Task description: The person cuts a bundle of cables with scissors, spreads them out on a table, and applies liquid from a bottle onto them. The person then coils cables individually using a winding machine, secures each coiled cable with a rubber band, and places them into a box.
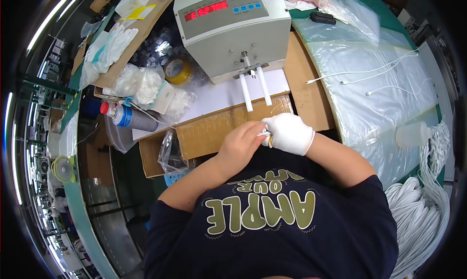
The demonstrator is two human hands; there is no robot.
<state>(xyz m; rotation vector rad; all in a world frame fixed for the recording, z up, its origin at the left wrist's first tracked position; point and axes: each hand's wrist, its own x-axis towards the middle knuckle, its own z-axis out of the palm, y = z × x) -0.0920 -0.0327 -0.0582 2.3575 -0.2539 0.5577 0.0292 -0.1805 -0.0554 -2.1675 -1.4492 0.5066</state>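
Note:
My bare left hand and my white-gloved right hand meet just in front of my chest. Both have their fingers closed around a short stretch of white cable; most of it is hidden by the fingers. Directly ahead stands a grey machine with a red digital display and blue buttons. Two white rods stick out from its front toward me, a little beyond my hands, and nothing is wound on them.
White cables lie on plastic sheeting at the right, with a large cable bundle lower down. To the left are a spray can, yellow tape and plastic bags. A cardboard box borders the front.

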